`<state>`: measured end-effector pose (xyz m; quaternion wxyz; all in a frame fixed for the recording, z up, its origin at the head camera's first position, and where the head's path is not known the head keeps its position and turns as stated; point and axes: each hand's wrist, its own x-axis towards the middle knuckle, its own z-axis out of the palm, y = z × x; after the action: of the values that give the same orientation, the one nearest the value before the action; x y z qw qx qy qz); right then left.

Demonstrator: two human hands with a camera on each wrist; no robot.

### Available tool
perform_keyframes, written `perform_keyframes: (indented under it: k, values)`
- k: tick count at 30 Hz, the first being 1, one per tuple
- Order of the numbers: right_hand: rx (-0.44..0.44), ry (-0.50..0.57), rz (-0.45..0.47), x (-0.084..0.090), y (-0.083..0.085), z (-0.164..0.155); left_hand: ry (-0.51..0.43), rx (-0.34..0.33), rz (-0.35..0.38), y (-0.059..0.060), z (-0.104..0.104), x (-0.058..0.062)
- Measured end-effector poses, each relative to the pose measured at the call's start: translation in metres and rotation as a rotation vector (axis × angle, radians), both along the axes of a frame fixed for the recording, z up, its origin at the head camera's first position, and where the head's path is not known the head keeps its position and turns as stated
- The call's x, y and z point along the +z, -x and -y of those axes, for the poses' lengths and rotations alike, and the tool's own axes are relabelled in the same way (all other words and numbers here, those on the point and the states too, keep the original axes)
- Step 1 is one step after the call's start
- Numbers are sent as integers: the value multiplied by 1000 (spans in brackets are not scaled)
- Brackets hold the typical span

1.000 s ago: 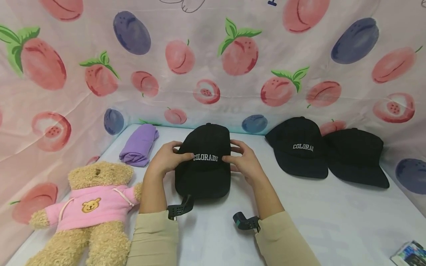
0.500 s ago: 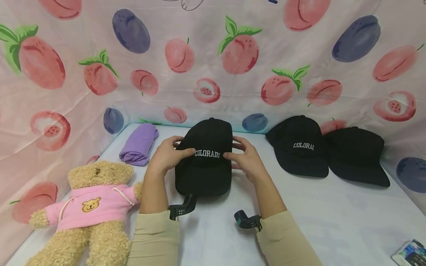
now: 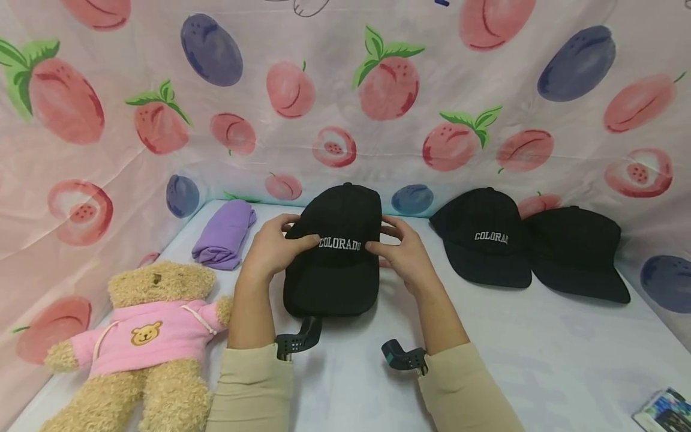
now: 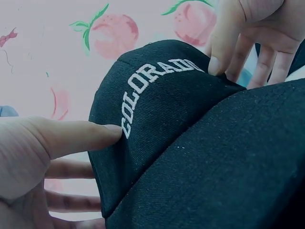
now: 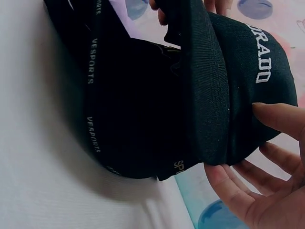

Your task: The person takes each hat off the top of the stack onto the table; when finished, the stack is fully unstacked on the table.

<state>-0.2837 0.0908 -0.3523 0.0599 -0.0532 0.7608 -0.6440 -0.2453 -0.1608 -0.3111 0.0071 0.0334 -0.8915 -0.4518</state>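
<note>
Fruit-print fabric behind white worktop [image 3: 540,336]. Black COLORADO cap [image 3: 336,252] lifted slightly higher, farther back than a second ago, at centre. Left hand [image 3: 272,252], right hand [image 3: 406,257]: each grip pinching crown sides. Three black caps total; two others [image 3: 486,240] [image 3: 577,252] at right. One teddy bear [image 3: 146,336], one purple cloth [image 3: 224,234].

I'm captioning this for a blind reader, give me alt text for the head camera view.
Two hands, left hand and right hand, hold a black COLORADO cap by its sides above a white table. A teddy bear and purple cloth lie left; two more black caps lie right.
</note>
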Motion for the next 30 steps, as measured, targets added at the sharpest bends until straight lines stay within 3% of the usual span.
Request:
perform_keyframes:
  k: [20, 30]
  values:
    - [-36, 2, -44, 14, 0, -15, 5, 17, -116, -1, -18, 10]
    - [-58, 13, -55, 20, -2, -22, -6, 7, -132, 0, -28, 11]
